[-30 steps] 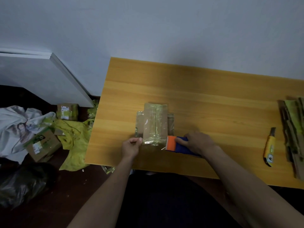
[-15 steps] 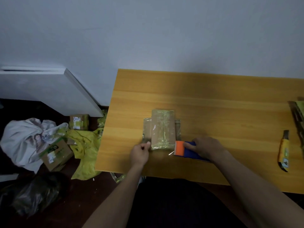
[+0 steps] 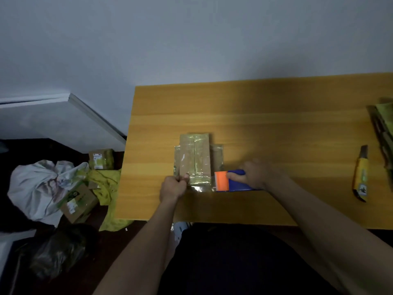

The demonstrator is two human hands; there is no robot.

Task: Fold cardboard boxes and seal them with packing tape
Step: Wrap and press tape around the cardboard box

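I see the flattened cardboard box (image 3: 195,160), covered in shiny tape, lying near the front edge of the table (image 3: 276,128). My left hand (image 3: 173,187) has a curled grip pinching the box's near left corner. My right hand (image 3: 256,174) has its grip wrapped round the blue tape dispenser (image 3: 230,181), whose orange end sits just beside the box's near right corner. A yellow utility knife (image 3: 360,174) lies well apart on the right.

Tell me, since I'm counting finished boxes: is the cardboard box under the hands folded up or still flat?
Flat. The cardboard box lies low on the table, flaps spread sideways, glossy tape across it.
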